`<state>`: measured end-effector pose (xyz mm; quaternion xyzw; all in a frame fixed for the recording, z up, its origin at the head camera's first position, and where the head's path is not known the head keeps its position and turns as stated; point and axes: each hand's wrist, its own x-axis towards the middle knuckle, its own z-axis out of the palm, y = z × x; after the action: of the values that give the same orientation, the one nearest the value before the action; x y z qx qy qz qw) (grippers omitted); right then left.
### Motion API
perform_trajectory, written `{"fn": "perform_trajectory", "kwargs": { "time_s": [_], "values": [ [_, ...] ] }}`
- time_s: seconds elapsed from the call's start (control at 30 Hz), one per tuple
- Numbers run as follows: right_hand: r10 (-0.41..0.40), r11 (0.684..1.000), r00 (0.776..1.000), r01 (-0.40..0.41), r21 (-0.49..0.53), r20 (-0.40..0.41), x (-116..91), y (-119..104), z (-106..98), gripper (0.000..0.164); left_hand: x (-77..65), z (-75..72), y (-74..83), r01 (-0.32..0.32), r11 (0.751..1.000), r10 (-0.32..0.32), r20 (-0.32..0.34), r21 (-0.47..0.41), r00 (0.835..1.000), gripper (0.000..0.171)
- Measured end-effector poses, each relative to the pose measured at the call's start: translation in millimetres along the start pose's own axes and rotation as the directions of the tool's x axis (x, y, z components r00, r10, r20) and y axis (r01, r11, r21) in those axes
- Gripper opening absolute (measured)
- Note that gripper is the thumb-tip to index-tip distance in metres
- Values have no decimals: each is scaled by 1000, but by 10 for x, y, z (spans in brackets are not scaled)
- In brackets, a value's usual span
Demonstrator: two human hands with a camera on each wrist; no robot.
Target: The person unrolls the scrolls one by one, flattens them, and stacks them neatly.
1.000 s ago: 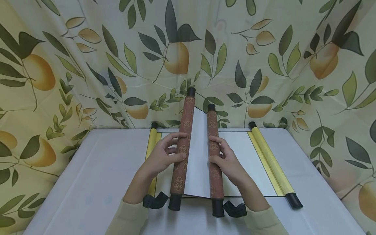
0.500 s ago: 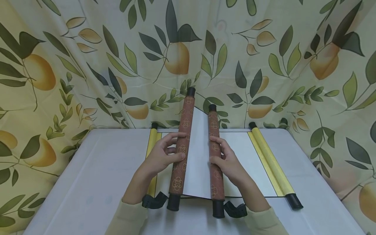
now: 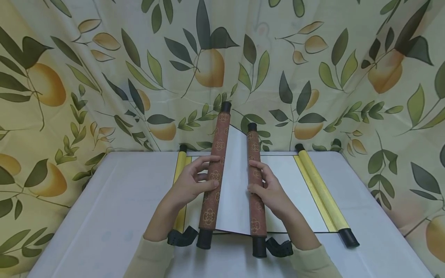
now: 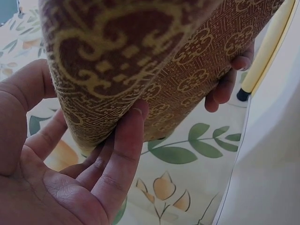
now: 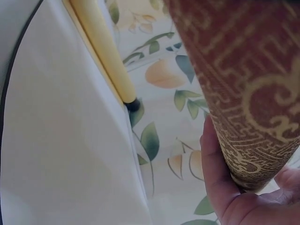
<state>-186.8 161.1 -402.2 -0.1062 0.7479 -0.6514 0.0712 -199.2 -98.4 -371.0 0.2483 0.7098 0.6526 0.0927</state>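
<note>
A hanging scroll with red-brown, gold-patterned brocade is held up in both hands, its two rolls upright and slightly tilted, with white paper (image 3: 233,181) between them. My left hand (image 3: 191,183) grips the left roll (image 3: 221,144), thumb in front. My right hand (image 3: 270,189) grips the right roll (image 3: 256,222) the same way. Close up in the left wrist view, brocade (image 4: 122,65) lies between thumb and fingers (image 4: 124,159). In the right wrist view the palm (image 5: 248,206) wraps the lower side of the roll (image 5: 253,108). Black knobs cap the rolls' ends.
Under the held scroll, a second scroll lies unrolled on the white table (image 3: 135,185). It has a white sheet (image 3: 285,177) and yellow rolls, the right one (image 3: 323,189) fully visible with black end caps. A fruit-and-leaf patterned curtain (image 3: 243,58) stands behind the table.
The two rolls have moved slightly apart: the left roll's lower end has shifted left, the right roll a little right. Slightly more white paper shows between them. Both hands keep their grip.
</note>
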Motion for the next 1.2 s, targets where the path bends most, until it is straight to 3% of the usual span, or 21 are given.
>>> {"fn": "perform_trajectory", "kwargs": {
  "time_s": [0.4,0.67,0.9,1.2],
  "values": [
    [13,1000,1000,-13,-16,6,-62,-213,54,61,21,-20,-2,2,1000,-2,-4,4,1000,56],
    [3,1000,1000,-3,-5,7,20,25,-7,61,2,-24,4,-8,1000,8,-2,-8,1000,56],
    [-3,1000,1000,3,-18,2,27,62,-8,60,-13,-30,13,1,1000,-1,-3,-15,1000,56],
    [-5,1000,1000,5,-20,-1,23,53,-9,60,-80,2,251,6,1000,-6,-5,-11,1000,56]
  ]
}}
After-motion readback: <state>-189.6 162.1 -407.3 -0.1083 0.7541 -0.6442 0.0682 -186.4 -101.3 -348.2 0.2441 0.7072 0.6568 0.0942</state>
